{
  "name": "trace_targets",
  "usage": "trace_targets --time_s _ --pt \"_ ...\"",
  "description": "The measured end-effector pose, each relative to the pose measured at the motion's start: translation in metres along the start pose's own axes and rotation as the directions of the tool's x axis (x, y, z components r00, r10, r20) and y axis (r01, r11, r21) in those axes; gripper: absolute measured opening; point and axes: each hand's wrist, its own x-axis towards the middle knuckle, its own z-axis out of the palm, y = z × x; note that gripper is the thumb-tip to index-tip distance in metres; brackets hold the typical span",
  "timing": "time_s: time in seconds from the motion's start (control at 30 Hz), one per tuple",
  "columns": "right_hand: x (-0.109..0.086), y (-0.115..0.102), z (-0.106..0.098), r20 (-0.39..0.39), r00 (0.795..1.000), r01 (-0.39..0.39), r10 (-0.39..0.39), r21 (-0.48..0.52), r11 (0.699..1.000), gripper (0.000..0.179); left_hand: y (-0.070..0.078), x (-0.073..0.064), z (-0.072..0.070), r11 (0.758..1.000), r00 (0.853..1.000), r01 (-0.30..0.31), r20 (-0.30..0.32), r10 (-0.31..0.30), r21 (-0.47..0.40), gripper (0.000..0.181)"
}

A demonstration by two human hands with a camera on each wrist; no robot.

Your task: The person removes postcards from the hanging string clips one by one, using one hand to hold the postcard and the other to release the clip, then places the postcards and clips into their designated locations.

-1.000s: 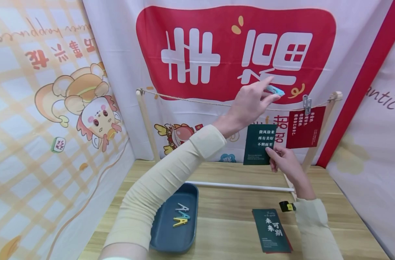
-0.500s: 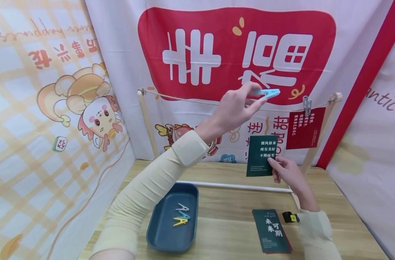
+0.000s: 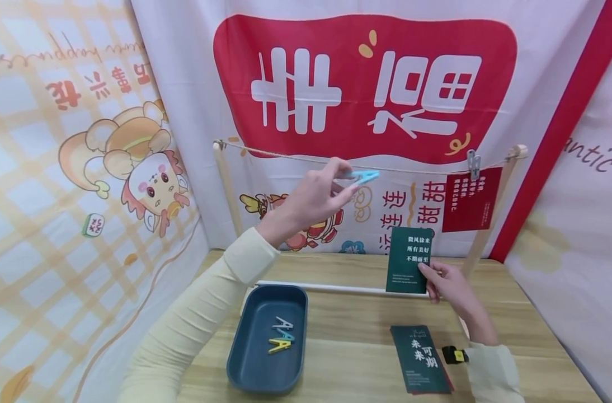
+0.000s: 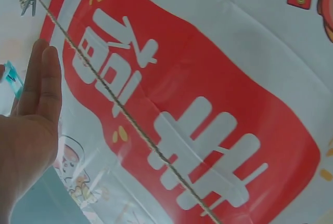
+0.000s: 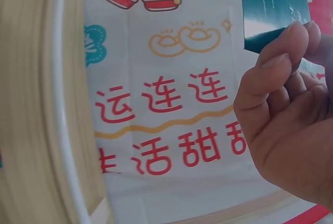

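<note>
Between thumb and fingers, my left hand (image 3: 313, 193) pinches a light blue clothespin (image 3: 362, 177) just in front of the string (image 3: 406, 170). The left wrist view shows part of that clothespin (image 4: 14, 80) beside the fingers. My right hand (image 3: 449, 285) pinches the right edge of a dark green card (image 3: 404, 274) with white writing, held upright below the string. In the right wrist view the card (image 5: 270, 13) sticks out past my curled fingers. A red card (image 3: 469, 204) hangs at the string's right end from a grey clothespin (image 3: 474, 164).
A blue tray (image 3: 243, 358) on the wooden table holds a yellow clothespin (image 3: 279, 345) and others. At the right lies a stack of cards (image 3: 419, 364), with a small black object (image 3: 454, 355) near it. Wooden posts (image 3: 227, 190) carry the string; a white rod (image 3: 326, 287) runs low between them.
My left hand has moved left and down, away from the string's right part, still pinching the light blue clothespin. My right hand has lowered the green card.
</note>
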Motion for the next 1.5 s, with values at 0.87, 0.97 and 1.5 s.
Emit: trace_targets --time_s 0.87,0.97,1.5 --pt "-0.031 0.059 0.009 0.103 0.976 -0.199 0.193 0.049 0.979 0.047 -0.072 -0.129 0.000 0.954 0.949 0.299 0.092 -0.301 0.033 0.028" --pt "-0.036 0.065 0.008 0.124 0.970 -0.215 0.209 0.037 0.976 0.047 -0.082 -0.145 0.005 0.938 0.933 0.346 0.100 -0.346 0.026 0.027" --pt "-0.050 0.095 0.016 0.220 0.936 -0.285 0.274 0.021 0.958 0.046 -0.115 -0.215 0.034 0.852 0.836 0.472 0.190 -0.514 0.229 0.026"
